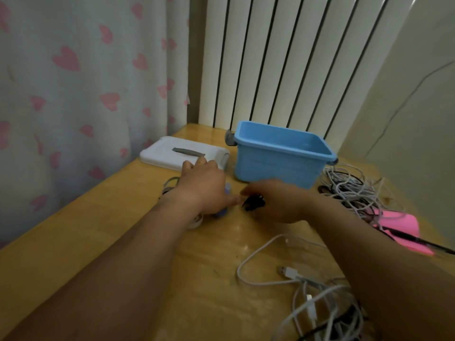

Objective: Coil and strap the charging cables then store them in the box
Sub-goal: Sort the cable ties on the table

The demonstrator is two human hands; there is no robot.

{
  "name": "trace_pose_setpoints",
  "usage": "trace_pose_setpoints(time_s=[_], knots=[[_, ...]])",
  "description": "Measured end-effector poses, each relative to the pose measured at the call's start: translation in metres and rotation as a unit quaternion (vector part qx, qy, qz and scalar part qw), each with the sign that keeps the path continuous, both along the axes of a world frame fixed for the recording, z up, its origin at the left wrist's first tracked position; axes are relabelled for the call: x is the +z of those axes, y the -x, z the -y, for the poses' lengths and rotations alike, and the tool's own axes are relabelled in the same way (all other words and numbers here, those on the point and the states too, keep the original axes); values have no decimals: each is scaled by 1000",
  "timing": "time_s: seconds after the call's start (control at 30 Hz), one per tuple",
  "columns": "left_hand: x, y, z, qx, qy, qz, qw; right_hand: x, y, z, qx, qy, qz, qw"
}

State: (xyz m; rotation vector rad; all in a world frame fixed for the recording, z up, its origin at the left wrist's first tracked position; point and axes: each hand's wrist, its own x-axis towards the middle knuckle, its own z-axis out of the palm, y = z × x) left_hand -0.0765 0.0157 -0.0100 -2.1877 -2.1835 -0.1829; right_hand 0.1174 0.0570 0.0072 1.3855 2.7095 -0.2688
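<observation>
Just in front of the blue box (278,153), my right hand (278,203) pinches a black bundle (253,204) in its fingers, likely a strap for the white cable (195,221) beneath my left hand (204,185), whose grip stays hidden.

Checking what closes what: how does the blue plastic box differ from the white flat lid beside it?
The blue plastic box is deep and stands open-topped; the white flat lid lies low and flat. The box has grey clips at its ends; the lid carries a grey strip on top. Both rest on the wooden table.
</observation>
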Motion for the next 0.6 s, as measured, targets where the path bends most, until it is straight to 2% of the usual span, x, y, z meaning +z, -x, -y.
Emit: trace_pose_setpoints(time_s=[0.1,0.17,0.23,0.27,0.33,0.43,0.53,0.6], knots=[[-5,-3,-3,7,-12,20,1000,-10,-5,-3,-23,-20,-38,999],[-7,-6,-3,-10,-17,58,998,-18,-9,-3,-61,-26,-148,987],[-8,-9,-3,-46,-32,108,993,-24,-9,-1,-77,-30,-281,956],[-7,-11,-2,-64,-41,141,987,-25,-10,0,-71,-35,-320,944],[-8,-13,-1,-90,-43,212,972,-26,-11,1,-60,-18,-351,934],[-11,-13,-2,-116,-36,291,949,-24,-15,2,-82,79,-369,922],[-10,-11,-1,-144,-1,320,937,-23,-19,3,-99,163,-388,902],[-5,-8,0,-149,25,334,930,-20,-22,3,-111,161,-397,897]])
